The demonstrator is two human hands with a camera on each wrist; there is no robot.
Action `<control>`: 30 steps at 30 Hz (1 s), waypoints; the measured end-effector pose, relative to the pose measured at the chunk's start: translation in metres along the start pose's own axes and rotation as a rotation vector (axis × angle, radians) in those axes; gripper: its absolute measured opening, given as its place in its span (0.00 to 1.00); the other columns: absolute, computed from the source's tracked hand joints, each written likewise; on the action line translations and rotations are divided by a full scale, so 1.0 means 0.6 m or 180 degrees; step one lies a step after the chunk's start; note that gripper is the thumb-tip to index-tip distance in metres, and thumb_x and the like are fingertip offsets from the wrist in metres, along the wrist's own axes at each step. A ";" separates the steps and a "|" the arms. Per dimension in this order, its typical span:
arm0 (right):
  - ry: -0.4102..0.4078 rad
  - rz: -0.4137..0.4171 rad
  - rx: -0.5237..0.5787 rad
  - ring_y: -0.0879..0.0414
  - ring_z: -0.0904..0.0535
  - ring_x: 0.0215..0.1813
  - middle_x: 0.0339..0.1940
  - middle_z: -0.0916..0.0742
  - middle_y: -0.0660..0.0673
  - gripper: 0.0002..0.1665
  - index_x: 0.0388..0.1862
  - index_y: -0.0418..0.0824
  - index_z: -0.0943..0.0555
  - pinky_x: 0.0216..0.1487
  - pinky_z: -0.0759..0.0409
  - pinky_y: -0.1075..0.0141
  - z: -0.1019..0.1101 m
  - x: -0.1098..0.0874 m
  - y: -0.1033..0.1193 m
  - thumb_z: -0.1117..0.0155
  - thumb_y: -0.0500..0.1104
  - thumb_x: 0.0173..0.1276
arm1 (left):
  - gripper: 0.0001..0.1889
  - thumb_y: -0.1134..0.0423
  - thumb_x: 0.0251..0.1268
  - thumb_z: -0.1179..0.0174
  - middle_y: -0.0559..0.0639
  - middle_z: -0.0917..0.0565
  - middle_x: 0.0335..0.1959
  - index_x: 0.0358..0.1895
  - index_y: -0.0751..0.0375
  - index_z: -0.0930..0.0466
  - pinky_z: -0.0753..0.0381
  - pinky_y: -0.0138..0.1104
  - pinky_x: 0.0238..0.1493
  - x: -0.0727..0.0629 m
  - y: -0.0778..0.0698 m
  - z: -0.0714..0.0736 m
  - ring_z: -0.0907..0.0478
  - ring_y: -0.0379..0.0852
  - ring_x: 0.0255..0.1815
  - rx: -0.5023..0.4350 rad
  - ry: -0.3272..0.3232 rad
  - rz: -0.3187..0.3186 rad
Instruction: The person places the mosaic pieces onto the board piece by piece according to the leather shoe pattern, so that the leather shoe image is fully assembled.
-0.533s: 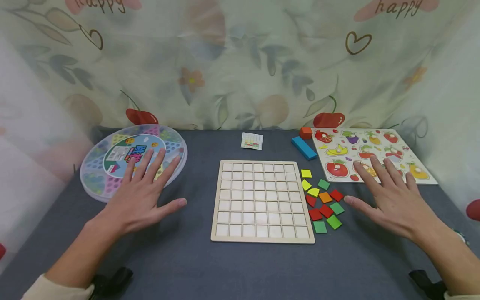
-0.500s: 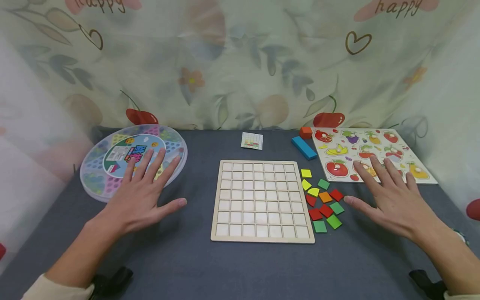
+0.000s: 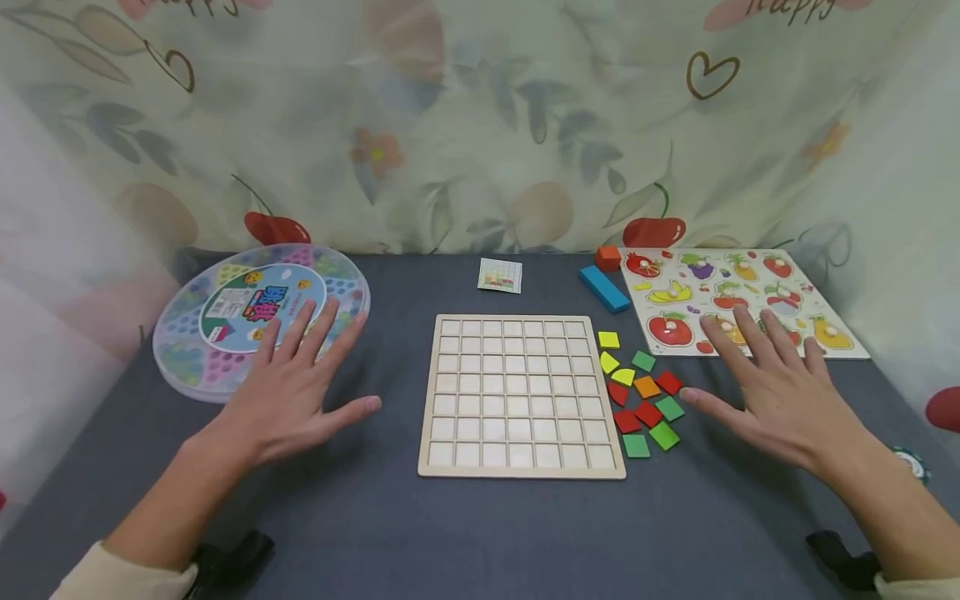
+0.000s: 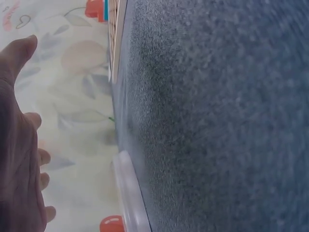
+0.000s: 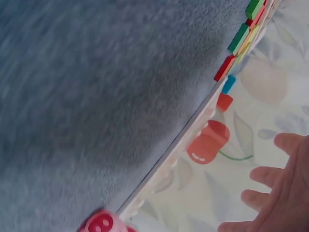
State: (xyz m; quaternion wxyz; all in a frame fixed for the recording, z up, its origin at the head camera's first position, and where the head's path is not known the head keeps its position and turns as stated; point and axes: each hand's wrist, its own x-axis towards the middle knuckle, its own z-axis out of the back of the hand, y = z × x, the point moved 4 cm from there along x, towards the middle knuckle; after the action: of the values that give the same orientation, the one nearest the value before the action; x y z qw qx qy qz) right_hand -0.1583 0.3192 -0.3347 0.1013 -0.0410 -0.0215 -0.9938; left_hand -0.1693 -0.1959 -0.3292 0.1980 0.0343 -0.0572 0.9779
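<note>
My left hand [image 3: 288, 400] is held with fingers spread, palm down, over the near right part of a round clear-lidded game box [image 3: 180, 350]. The left wrist view shows this hand raised off the table, holding nothing. My right hand [image 3: 780, 400] is likewise spread, in front of a fruit puzzle board [image 3: 757, 287] and partly covering it; it too holds nothing. Between the hands lies a square wooden grid board [image 3: 521, 396] with bare cells. Along its right edge several coloured tiles are scattered, among them an orange tile [image 3: 647, 387] and a yellow square tile [image 3: 608, 340].
Behind the grid board lies a small printed card [image 3: 499, 276]. A blue block [image 3: 603, 289] and an orange-red block [image 3: 607, 258] sit beside the fruit board. A patterned curtain [image 3: 465, 125] closes off the back of the dark table [image 3: 450, 533]. A pink object [image 5: 104, 222] shows in the right wrist view.
The head view has shifted slightly, so the table things appear a little higher and further left. Both hands keep nearly the same spread pose.
</note>
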 end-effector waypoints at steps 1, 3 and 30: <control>0.0019 -0.0002 0.0033 0.26 0.58 0.83 0.85 0.49 0.29 0.63 0.88 0.51 0.57 0.71 0.60 0.19 0.000 0.002 0.001 0.40 0.75 0.66 | 0.53 0.25 0.67 0.50 0.56 0.62 0.87 0.86 0.45 0.60 0.64 0.68 0.80 0.000 0.000 -0.002 0.69 0.62 0.87 -0.0030 0.0025 0.0017; 0.0078 0.0007 0.0105 0.26 0.54 0.81 0.84 0.47 0.28 0.63 0.88 0.50 0.55 0.71 0.55 0.19 0.000 0.007 0.005 0.38 0.74 0.66 | 0.53 0.25 0.67 0.50 0.57 0.62 0.87 0.86 0.45 0.60 0.63 0.68 0.80 0.002 -0.001 -0.007 0.67 0.64 0.87 -0.0122 0.0079 0.0062; 0.0643 0.0511 0.1071 0.55 0.19 0.40 0.42 0.11 0.46 0.19 0.53 0.37 0.12 0.39 0.19 0.62 -0.026 0.105 0.094 0.25 0.46 0.67 | 0.38 0.40 0.66 0.37 0.60 0.39 0.82 0.78 0.46 0.32 0.52 0.64 0.81 0.086 -0.069 -0.093 0.49 0.67 0.84 -0.1253 0.0693 -0.0227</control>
State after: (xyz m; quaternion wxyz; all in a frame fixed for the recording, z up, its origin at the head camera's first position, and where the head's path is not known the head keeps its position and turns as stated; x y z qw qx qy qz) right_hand -0.2093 0.2506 -0.3430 0.1872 0.0747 -0.1734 -0.9640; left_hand -0.2030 -0.1313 -0.3757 0.2403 -0.1087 -0.2240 0.9382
